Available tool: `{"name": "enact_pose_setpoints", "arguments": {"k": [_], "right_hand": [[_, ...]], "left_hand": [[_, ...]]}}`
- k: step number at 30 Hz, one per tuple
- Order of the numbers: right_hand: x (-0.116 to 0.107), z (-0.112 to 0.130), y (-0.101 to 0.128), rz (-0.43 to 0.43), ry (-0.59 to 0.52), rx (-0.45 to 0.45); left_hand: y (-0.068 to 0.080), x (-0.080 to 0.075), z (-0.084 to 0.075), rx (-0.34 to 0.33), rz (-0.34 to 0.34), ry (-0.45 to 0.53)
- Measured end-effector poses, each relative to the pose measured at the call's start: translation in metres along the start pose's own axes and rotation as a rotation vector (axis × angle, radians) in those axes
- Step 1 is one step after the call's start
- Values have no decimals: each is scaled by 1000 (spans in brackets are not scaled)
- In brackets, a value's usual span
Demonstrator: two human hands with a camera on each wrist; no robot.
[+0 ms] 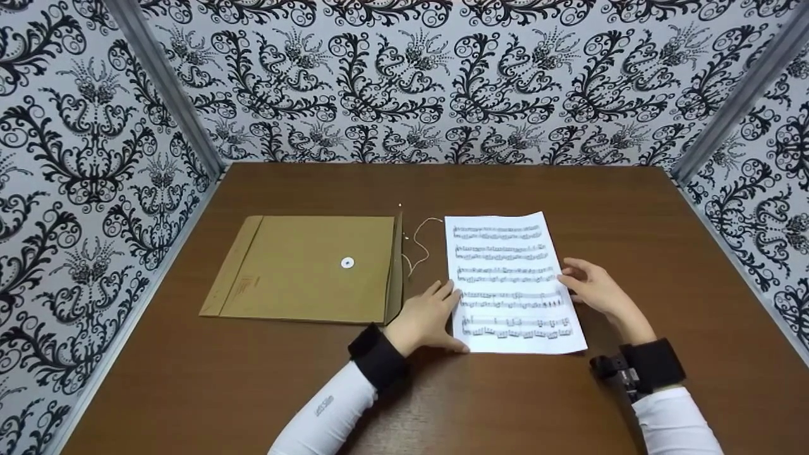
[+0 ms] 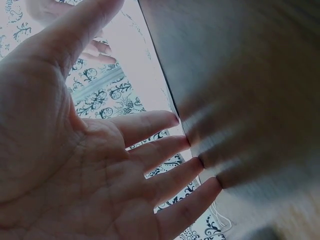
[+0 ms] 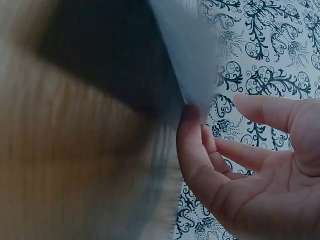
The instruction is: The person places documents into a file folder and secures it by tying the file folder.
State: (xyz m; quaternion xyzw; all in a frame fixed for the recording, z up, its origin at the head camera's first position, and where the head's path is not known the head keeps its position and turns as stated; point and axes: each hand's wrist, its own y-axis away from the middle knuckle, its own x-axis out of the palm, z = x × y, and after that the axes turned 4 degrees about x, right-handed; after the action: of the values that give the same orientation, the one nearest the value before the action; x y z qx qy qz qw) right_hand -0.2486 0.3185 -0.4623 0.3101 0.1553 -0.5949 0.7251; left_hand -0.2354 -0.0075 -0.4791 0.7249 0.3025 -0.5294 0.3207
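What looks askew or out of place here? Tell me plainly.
Little stands out. The sheet of music lies slightly turned against the table edge, between both hands. The envelope has its flap standing open, with its string trailing loose beside it.

You see a smooth, faintly glossy brown wood-look table [image 1: 632,253]. At ten o'clock from the matt white paper sheet [image 1: 509,278] lies a matt kraft envelope [image 1: 297,272], probably card, with thin white string [image 1: 420,243].
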Motion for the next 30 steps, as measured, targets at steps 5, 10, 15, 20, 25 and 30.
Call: {"name": "enact_pose_setpoints", "arguments": {"k": [5, 10, 15, 20, 25, 30], "right_hand": [[0, 2, 0, 13, -18, -24], [1, 3, 0, 15, -20, -57], [1, 1, -1, 43, -50, -73], [-1, 0, -1, 64, -83, -66], [-3, -1, -1, 58, -87, -36], [-5, -1, -3, 62, -130, -27]], "left_hand": [[-1, 0, 0, -6, 8, 4], [0, -1, -1, -11, 18, 11], [1, -2, -2, -7, 19, 8], [2, -2, -1, 0, 8, 1], [2, -2, -1, 7, -4, -8], [3, -3, 0, 5, -4, -5]]}}
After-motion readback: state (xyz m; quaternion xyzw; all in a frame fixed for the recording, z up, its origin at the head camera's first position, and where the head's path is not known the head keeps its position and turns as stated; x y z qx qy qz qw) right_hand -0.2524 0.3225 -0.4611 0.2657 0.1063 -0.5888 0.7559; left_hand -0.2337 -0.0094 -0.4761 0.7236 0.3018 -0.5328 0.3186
